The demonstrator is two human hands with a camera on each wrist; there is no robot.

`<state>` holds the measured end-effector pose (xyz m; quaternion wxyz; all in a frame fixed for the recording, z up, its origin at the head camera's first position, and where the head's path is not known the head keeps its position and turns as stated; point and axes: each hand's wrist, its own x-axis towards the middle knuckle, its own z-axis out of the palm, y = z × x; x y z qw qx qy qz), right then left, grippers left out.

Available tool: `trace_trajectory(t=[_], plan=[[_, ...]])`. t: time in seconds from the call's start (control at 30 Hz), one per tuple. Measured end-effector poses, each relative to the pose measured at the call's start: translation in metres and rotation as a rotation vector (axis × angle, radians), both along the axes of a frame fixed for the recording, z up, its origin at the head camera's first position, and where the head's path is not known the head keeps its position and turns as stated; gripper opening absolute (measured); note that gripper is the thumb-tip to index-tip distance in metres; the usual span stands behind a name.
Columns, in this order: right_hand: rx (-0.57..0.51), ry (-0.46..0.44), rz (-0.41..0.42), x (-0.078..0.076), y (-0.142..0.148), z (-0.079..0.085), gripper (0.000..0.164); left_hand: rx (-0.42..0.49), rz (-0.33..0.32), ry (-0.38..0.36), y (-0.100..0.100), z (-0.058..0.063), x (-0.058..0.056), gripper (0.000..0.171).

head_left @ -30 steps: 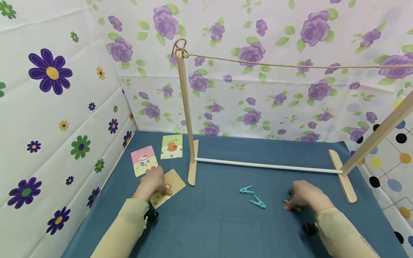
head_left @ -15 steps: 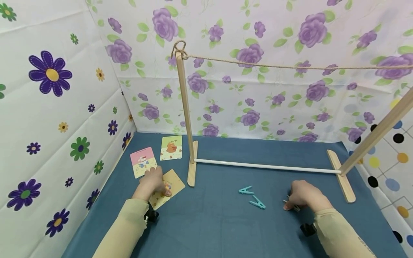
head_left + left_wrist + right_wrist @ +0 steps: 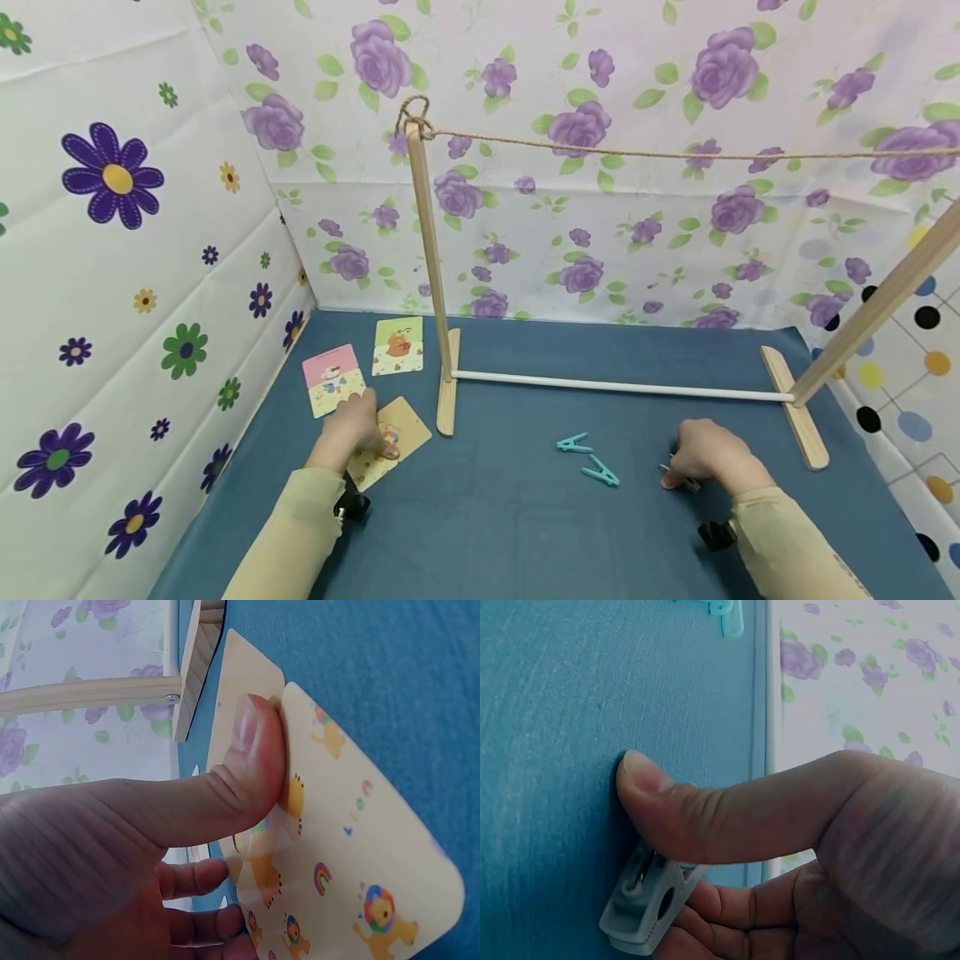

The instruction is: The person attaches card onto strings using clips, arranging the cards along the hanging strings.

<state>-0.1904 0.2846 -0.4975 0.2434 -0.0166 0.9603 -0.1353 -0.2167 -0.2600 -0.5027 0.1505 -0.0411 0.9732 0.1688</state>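
Note:
My left hand (image 3: 351,429) holds a pale yellow card (image 3: 352,817) printed with small lions and rainbows. In the left wrist view the thumb lies across the card's middle crease, with fingertips at its far edge. To the right, my right hand (image 3: 708,450) pinches a pale grey clothespin (image 3: 649,907) low over the blue cloth; the thumb covers part of it. Between the hands lie two turquoise clothespins, one (image 3: 574,443) behind the other (image 3: 601,472). A pink and yellow card (image 3: 330,371) is just beyond my left hand, beside a green and cream card (image 3: 398,350).
A wooden stand has a left post (image 3: 429,250), a right post (image 3: 877,308) and a white rod (image 3: 622,385) low between them. Twine (image 3: 637,153) runs from the left post's top toward the right. Flowered cloth walls (image 3: 517,233) enclose the blue-covered table (image 3: 517,542).
Both hands keep their places and grips. The view shifts only slightly; the cards, clothespins and stand stay where they were.

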Motion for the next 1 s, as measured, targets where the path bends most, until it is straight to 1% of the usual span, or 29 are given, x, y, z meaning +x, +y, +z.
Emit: trace_trajectory(t=[0.1,0.2,0.33,0.47,0.67,0.87,1.0], plan=[[0.005,0.007,-0.001,0.000,-0.001,0.000,0.040,0.009,-0.004,0.007,0.000,0.001,0.001,0.087],[0.008,0.013,-0.002,-0.001,0.000,0.001,0.041,0.019,-0.024,0.013,-0.002,0.000,0.000,0.084],[-0.001,0.026,-0.002,0.000,0.000,0.001,0.037,0.036,-0.048,0.013,-0.007,-0.002,-0.002,0.083],[-0.017,0.032,0.005,0.000,0.000,0.000,0.034,0.049,-0.049,-0.003,-0.012,-0.005,-0.002,0.082],[-0.017,0.031,-0.004,0.002,0.001,-0.006,0.033,0.063,-0.077,-0.006,-0.015,-0.004,-0.001,0.083],[-0.029,0.046,-0.018,0.007,0.003,-0.008,0.033,0.108,-0.068,-0.002,-0.015,-0.002,0.001,0.084],[-0.035,0.053,-0.010,0.010,0.003,-0.006,0.034,0.138,-0.051,0.001,-0.017,-0.004,0.001,0.083]])
